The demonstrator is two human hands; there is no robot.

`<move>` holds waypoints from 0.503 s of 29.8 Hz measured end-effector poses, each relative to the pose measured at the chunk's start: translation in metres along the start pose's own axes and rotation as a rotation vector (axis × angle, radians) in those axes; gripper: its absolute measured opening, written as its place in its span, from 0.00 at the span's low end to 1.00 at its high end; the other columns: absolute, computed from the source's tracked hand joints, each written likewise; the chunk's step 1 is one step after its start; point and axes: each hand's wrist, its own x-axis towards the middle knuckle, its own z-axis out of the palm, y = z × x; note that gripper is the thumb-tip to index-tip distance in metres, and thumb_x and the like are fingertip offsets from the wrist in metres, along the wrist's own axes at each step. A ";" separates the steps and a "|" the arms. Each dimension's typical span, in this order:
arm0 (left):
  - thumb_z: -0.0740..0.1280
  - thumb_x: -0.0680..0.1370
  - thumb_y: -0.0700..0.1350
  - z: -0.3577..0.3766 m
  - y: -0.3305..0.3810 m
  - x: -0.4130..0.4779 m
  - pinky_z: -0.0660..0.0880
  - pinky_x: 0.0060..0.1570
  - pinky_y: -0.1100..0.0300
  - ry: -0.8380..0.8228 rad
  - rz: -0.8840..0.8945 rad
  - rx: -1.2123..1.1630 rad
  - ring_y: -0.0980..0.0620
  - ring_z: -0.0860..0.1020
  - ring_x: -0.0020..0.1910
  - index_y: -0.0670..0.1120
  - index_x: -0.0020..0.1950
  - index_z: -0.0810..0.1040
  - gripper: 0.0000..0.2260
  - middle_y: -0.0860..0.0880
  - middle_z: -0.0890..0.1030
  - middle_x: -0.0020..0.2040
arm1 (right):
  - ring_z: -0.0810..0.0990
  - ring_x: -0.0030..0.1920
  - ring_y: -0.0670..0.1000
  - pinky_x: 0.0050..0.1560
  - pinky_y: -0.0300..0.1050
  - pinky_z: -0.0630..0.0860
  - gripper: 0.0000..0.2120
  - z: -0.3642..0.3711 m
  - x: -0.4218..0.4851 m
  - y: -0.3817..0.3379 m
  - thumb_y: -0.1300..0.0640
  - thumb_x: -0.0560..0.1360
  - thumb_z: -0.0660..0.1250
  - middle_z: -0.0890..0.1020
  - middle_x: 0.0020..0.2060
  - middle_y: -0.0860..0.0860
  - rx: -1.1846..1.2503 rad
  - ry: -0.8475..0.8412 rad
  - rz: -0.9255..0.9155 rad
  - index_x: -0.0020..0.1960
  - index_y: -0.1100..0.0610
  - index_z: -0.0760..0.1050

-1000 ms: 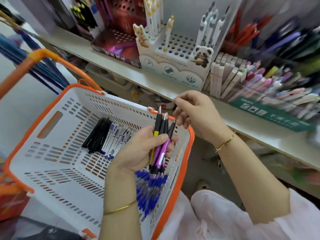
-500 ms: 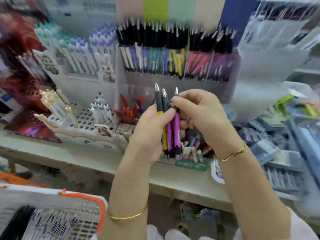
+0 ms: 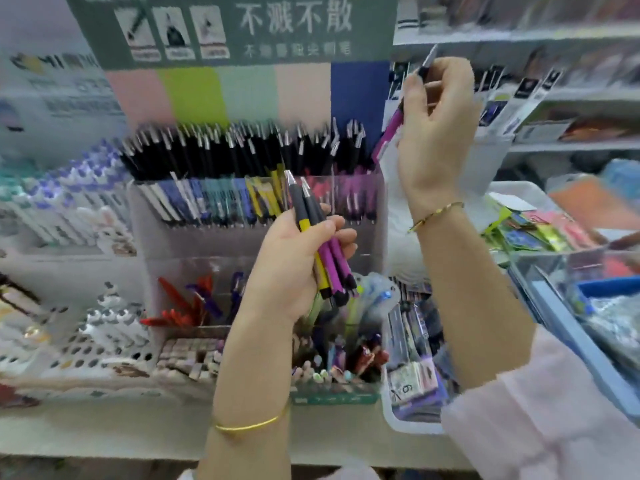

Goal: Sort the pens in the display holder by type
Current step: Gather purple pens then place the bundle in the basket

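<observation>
We are logging the left hand as clenched around a small bundle of retractable pens with black rubber grips and yellow or purple barrels, thumb lying across the front and silver tips pointing up and slightly left. The bundle is sitting in front of the clear acrylic tiered display holder, level with its upper compartment and not touching it, as far as we can tell. The right hand is raised higher and to the right, fingers curling round a single purple-barrelled pen with a black grip; that pen is tilting, tip up toward the right and lower end hanging just above the holder's right end. In the holder, the rows of black-gripped stocked pens are standing tips up, barrels running white, blue, teal, yellow, pink and purple from left to right. Behind them a pastel-striped backing card is rising under a green header. We are noting a gold bangle on the left wrist and a thin gold bracelet on the right. Motion blur is hiding finer detail.
</observation>
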 end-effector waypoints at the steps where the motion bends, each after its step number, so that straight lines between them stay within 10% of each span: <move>1: 0.58 0.80 0.32 0.000 0.000 0.003 0.79 0.41 0.59 -0.024 -0.003 0.003 0.53 0.80 0.36 0.38 0.57 0.70 0.07 0.46 0.78 0.43 | 0.71 0.38 0.48 0.39 0.35 0.67 0.03 0.005 0.002 0.005 0.59 0.77 0.61 0.71 0.35 0.45 -0.035 -0.014 -0.018 0.45 0.54 0.67; 10: 0.59 0.80 0.33 -0.001 -0.001 0.022 0.81 0.41 0.58 -0.133 -0.023 -0.002 0.52 0.83 0.41 0.36 0.62 0.71 0.11 0.47 0.84 0.41 | 0.75 0.55 0.58 0.53 0.45 0.68 0.11 0.018 -0.004 0.045 0.52 0.73 0.69 0.81 0.50 0.54 -0.697 -0.509 -0.027 0.52 0.56 0.80; 15: 0.59 0.79 0.33 0.001 -0.004 0.028 0.81 0.45 0.57 -0.195 -0.014 -0.044 0.52 0.83 0.40 0.39 0.57 0.73 0.08 0.47 0.83 0.41 | 0.73 0.39 0.47 0.38 0.37 0.63 0.12 -0.006 -0.007 0.020 0.50 0.75 0.66 0.76 0.35 0.49 -0.483 -0.402 0.051 0.37 0.56 0.74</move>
